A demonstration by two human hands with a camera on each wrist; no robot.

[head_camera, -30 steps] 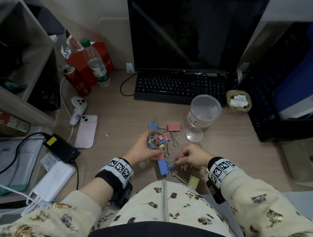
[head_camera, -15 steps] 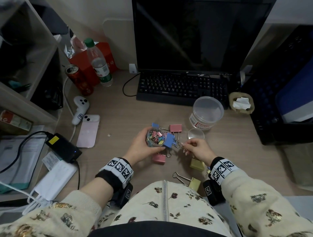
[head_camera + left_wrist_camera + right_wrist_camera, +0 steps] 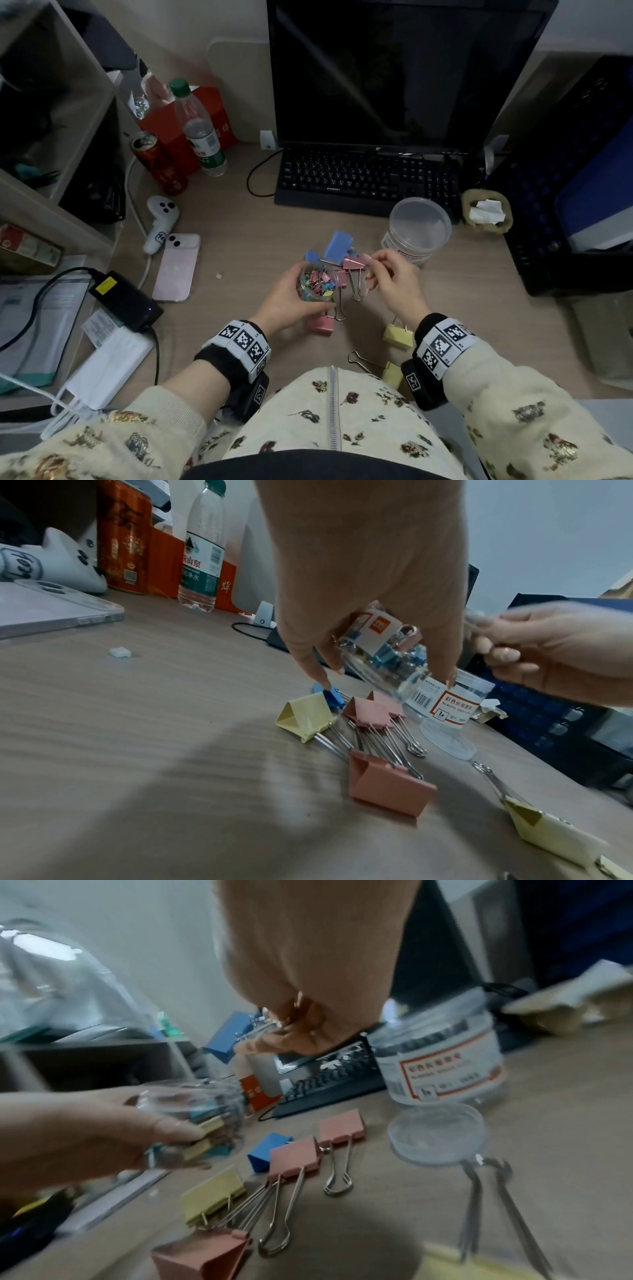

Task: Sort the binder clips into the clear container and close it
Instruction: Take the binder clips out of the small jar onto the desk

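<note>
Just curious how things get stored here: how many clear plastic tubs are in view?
2: a small jar of clips gripped in the left hand, and a bigger tub standing near the keyboard.

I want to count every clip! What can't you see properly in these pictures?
- Small clips inside the small jar: too small and jumbled, left hand covers part.
- Blue clip: right wrist view blurred; right hand hides its handles.
- Yellow clip: cut off by frame edge.

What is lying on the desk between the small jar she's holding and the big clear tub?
In the right wrist view, between the small jar and the big tub lie a blue clip, two pink clips and a clear lid.
</note>
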